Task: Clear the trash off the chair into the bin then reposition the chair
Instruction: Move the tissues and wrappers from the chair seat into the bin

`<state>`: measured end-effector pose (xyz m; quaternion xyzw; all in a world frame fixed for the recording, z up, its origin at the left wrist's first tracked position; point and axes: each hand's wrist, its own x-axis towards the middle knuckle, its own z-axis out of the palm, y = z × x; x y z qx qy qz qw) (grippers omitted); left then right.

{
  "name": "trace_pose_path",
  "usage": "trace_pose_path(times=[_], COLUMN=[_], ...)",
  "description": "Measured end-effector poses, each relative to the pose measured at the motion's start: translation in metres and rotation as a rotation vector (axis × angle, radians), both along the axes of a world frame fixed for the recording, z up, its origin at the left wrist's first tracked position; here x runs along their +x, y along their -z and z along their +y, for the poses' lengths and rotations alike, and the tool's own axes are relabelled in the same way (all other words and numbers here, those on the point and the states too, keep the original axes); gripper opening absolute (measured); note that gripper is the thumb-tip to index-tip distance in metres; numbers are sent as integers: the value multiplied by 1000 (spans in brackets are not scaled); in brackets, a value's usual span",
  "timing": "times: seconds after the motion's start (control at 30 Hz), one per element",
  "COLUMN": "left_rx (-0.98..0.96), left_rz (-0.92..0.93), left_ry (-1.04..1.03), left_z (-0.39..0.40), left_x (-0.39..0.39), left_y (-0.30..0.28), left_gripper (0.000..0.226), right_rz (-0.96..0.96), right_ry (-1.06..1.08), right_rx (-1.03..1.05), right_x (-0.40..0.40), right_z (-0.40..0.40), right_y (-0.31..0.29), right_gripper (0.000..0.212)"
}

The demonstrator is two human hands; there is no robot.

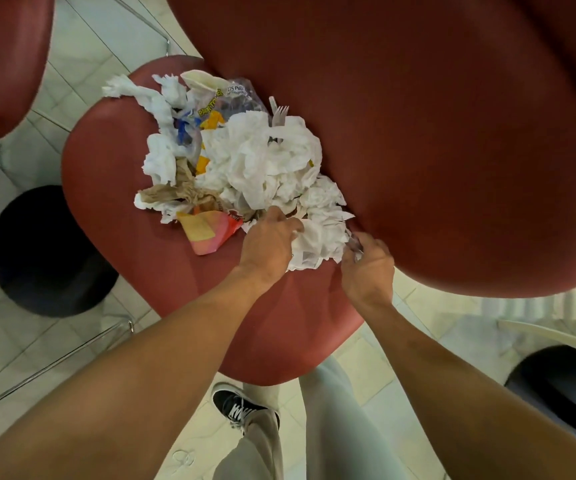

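Note:
A red chair seat (124, 216) carries a heap of trash (252, 161): crumpled white napkins, brown paper, a clear plastic wrapper (234, 98), a white plastic fork (278, 116) and a pink-and-yellow wrapper (207, 233). My left hand (269, 244) reaches into the near edge of the heap, its fingers curled into the white napkins (317, 240). Just to the right, my right hand (366, 268) pinches a small clear piece of plastic (354, 245) beside those napkins. The chair's red backrest (435, 133) fills the upper right. A black bin (563, 386) shows at the lower right edge.
Another red chair (2, 64) stands at the upper left with metal legs. A round black stool (47, 251) sits left of the seat. The floor (380, 403) is pale tile, and my black-and-white shoe (234, 407) is planted under the seat's front edge.

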<state>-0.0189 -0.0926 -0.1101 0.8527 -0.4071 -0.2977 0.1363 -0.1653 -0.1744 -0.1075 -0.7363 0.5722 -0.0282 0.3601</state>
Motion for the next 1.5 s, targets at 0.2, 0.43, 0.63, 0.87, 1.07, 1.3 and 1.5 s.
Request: trace_pose_path(times=[0.2, 0.43, 0.63, 0.87, 1.07, 1.3, 1.5], left_rx=[-31, -23, -4, 7, -54, -127, -171], left_rz=[48, 34, 84, 155, 279, 339, 391], left_ry=[-262, -449, -682, -940, -1247, -1523, -1773], left_z=[33, 109, 193, 309, 404, 493, 580], left_x=[2, -6, -18, -35, -60, -100, -134], left_y=[-39, -75, -100, -122, -125, -125, -118], left_gripper=[24, 20, 14, 6, 9, 8, 10], right_rz=[-14, -73, -85, -138, -129, -75, -46], right_ry=[-45, -142, -292, -400, -555, -733, -858], right_rx=[-78, 46, 100, 228, 269, 298, 365], right_x=[4, 13, 27, 38, 35, 32, 27], right_z=[17, 70, 139, 235, 315, 391, 453], right_y=[-28, -68, -98, -124, -131, -134, -131], right_gripper=[9, 10, 13, 17, 16, 9, 14])
